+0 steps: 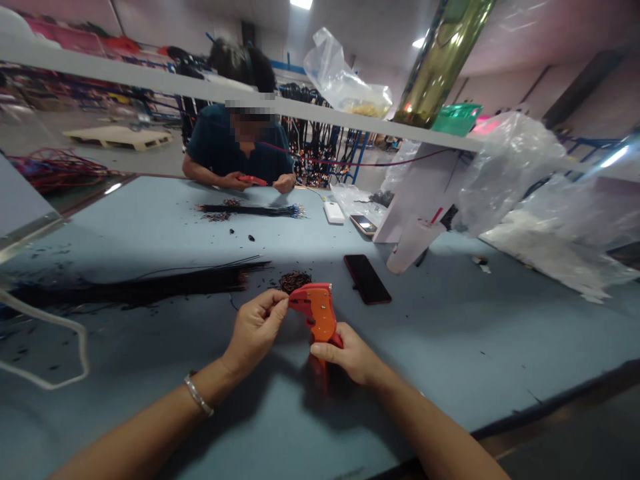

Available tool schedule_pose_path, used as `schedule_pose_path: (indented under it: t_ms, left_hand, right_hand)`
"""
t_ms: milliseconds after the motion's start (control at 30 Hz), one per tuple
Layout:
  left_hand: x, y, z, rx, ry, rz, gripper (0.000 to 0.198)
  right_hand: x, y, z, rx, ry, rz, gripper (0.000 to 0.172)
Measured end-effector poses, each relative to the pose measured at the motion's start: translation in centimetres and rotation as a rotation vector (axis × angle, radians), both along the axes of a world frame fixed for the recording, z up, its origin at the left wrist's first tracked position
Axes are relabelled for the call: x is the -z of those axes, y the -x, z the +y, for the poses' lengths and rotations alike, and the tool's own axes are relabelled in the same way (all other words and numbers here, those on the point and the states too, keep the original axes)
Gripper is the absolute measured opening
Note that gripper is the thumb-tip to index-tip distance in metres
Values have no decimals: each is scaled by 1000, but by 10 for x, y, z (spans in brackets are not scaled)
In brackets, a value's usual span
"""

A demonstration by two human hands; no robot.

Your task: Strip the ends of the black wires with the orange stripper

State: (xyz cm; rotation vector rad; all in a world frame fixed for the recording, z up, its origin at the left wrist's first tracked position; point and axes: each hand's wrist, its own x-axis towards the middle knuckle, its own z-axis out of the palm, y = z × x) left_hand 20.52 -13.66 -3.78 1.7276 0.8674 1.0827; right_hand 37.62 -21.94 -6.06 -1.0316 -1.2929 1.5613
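My right hand (pixel 350 353) is wrapped round the handle of a red and orange hand tool (pixel 323 313), which is held upright over the blue-grey table. At the tool's left-pointing jaw, my left hand (pixel 260 327) is pinched; whatever lies between its fingertips is too small to make out. Behind the tool lies a small pile of dark and copper-coloured bits (pixel 295 281). A long bundle of black wires (pixel 200 283) stretches along the table to the left of it.
Across the table (pixel 450 320) a person (pixel 240 143) holds a red tool near another wire bundle (pixel 250 210). A black phone (pixel 367 279), a plastic cup (pixel 415 245) and plastic bags (pixel 510 167) are on the right. A white cable (pixel 83 340) loops at left.
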Motion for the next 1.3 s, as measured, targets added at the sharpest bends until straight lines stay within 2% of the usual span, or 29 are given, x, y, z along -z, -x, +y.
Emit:
schedule_pose_path:
  t_ms: [733,967,1300]
  left_hand:
    - [1,2,2,-16,7,21,26]
    - [0,1,2,-44,-9,26,25]
    - [2,2,6,-79,-4,14,25]
  right_hand:
    - [2,11,-1,101,34,-33,46]
    - [-2,14,-1,139,41,-50,45]
    - [2,21,2,197,69,-29,44]
